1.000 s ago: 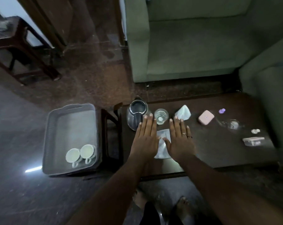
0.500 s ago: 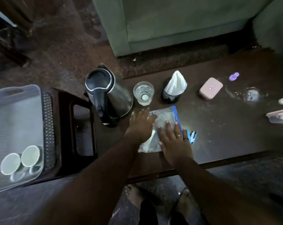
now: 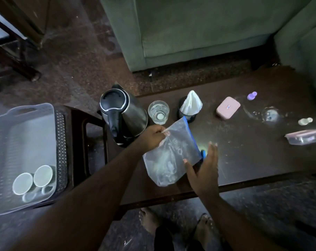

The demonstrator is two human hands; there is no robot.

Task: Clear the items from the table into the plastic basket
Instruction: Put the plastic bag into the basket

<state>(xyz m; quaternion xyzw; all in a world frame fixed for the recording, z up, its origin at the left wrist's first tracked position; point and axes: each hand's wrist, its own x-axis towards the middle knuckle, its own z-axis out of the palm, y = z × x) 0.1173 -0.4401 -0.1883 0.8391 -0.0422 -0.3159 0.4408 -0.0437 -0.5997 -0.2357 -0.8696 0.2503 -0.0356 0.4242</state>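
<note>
While two cups (image 3: 33, 180) sit in the plastic basket (image 3: 23, 113) and most items remain on the table (image 3: 244, 160), I pinch the zip bag (image 3: 171, 154) in my left hand (image 3: 152, 136), right hand (image 3: 204, 171) open beside it, its long axis slanting, blue seal toward the sofa.

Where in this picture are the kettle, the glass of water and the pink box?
kettle (image 3: 133, 113), head view, on its shiny steel side.
glass of water (image 3: 158, 112), head view, inside the rim, on the water.
pink box (image 3: 228, 107), head view, middle of its lid.
</note>
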